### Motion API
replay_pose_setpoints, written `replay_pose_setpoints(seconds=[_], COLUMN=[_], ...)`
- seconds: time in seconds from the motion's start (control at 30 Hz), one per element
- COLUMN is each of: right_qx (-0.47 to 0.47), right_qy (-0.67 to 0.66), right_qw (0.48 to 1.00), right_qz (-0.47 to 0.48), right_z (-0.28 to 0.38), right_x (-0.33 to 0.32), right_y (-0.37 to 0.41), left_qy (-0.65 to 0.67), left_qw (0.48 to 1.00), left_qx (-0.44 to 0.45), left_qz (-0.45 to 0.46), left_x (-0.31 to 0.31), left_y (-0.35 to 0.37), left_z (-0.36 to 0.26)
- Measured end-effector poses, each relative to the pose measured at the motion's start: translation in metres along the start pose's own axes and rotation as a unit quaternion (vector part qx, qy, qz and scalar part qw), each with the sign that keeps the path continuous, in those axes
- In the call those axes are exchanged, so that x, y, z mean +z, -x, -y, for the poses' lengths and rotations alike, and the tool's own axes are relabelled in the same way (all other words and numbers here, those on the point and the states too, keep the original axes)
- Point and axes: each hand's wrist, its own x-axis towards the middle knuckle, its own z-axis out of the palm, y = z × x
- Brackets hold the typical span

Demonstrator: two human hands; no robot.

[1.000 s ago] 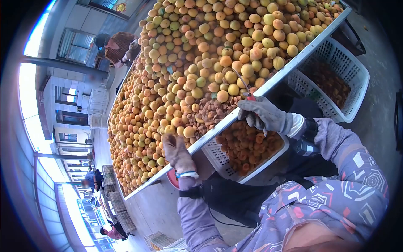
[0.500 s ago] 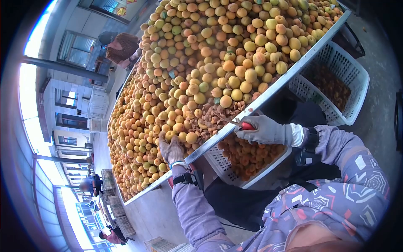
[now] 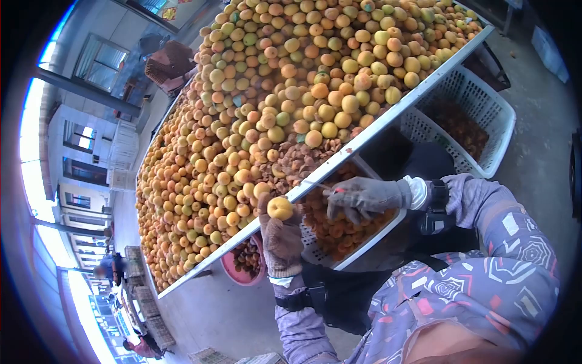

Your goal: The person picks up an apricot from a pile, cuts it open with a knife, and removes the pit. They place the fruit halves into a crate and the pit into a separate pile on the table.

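In the head view, my gloved left hand (image 3: 282, 239) holds up one yellow apricot (image 3: 280, 208) just off the table edge. My gloved right hand (image 3: 371, 197) is closed around a red-handled knife (image 3: 340, 190), of which little shows; its blade is hard to make out. This hand hovers above a white crate (image 3: 371, 244) of orange apricot halves (image 3: 348, 233), to the right of the held fruit. Beyond both hands, a large heap of apricots (image 3: 242, 133) covers the table. Brown pits or scraps (image 3: 297, 161) lie near the table's metal edge (image 3: 330, 165).
A second white crate (image 3: 504, 124) with dark brown contents stands on the floor at the right. Below the table edge is a pink basin (image 3: 228, 267) holding dark pieces. Another person (image 3: 173, 62) is at the far side; more people appear at lower left.
My left hand has come back from the heap, now with an apricot in its fingers. My right hand has shifted slightly left and down, and the camera view has moved a little.
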Motion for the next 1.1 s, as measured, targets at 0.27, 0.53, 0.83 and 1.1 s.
replay_pose_setpoints(seconds=[0.27,0.53,0.83,1.1], right_qx=[0.142,0.089,0.156,0.122], right_qy=[-0.123,-0.118,0.08,0.082], right_qw=[0.98,0.98,0.984,0.988], right_qz=[0.068,0.133,-0.02,-0.05], right_z=[-0.012,-0.032,-0.007,-0.039], right_x=[0.0,0.008,0.028,0.035], right_y=[0.016,0.013,0.012,0.012], left_qy=[0.06,0.117,0.111,0.109], left_qw=[0.991,0.988,0.988,0.985], left_qx=[-0.055,-0.089,-0.087,-0.084], left_qz=[0.109,0.056,0.06,0.1], left_x=[0.015,0.019,0.023,0.02], left_y=[0.003,0.01,0.011,0.013], left_z=[0.039,0.048,0.045,0.052])
